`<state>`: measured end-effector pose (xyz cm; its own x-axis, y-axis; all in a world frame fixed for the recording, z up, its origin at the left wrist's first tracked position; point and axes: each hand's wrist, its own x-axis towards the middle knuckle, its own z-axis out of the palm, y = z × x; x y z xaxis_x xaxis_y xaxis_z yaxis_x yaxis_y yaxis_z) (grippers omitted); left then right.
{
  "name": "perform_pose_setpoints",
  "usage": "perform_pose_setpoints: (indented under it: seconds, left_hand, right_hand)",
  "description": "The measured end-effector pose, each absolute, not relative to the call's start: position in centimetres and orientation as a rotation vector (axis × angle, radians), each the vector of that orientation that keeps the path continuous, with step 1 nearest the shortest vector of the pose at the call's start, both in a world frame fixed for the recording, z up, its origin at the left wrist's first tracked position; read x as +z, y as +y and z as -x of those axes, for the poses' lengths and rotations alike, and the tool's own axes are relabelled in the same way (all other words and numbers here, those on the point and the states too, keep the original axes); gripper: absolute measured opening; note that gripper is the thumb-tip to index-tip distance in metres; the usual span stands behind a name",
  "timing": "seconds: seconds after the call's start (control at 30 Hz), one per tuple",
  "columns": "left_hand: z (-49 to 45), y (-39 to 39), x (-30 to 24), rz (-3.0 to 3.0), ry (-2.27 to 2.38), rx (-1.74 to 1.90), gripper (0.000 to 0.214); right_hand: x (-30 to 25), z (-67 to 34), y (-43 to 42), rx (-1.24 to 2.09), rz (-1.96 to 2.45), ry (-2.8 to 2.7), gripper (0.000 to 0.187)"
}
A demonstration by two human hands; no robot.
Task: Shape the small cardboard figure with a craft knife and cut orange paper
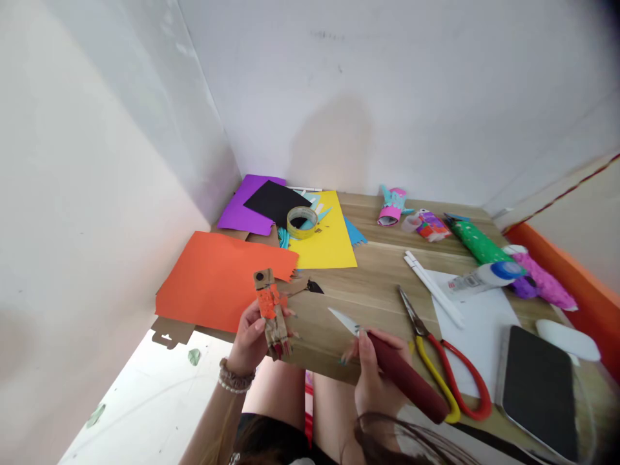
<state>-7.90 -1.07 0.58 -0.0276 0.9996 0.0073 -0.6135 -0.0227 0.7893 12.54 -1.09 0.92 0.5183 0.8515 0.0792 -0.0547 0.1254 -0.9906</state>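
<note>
My left hand (250,329) is closed around a small cardboard figure (269,303) with a black dot near its top, torn orange paper on its middle and dark red bits at its bottom end. In my right hand (376,381) is a knife (407,380) with a dark red handle; its pointed blade angles up and left, apart from the figure. Scissors (429,342) with red and yellow handles lie just right of that hand. Beyond the figure lies an orange paper sheet (217,278), with a small black paper scrap (315,286) to its right.
Purple (249,206), black (274,201) and yellow paper (334,245) overlap at the back left, under a tape roll (302,223). A glue bottle (484,279), white sticks (433,289), a dark phone-like slab (537,387) and several colourful paper crafts (393,205) sit rightward.
</note>
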Motion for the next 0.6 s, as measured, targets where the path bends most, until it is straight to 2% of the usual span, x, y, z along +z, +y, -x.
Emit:
perform_pose_setpoints:
  seconds: [0.17, 0.37, 0.6]
  left_hand:
    - [7.9, -1.7, 1.3, -0.680, 0.772, 1.465, 0.042]
    - [5.6, -1.9, 2.8, -0.565, 0.872, 1.241, 0.037]
    - [3.0, -1.2, 1.9, -0.441, 0.775, 1.200, 0.037]
  right_hand:
    - [1.3, -12.5, -0.7, 0.884, 1.320, -0.847, 0.042]
    - [1.7, -12.7, 0.2, 0.890, 1.359, -0.903, 0.043]
    - [1.7, -12.0, -0.2, 0.868, 1.265, -0.780, 0.039]
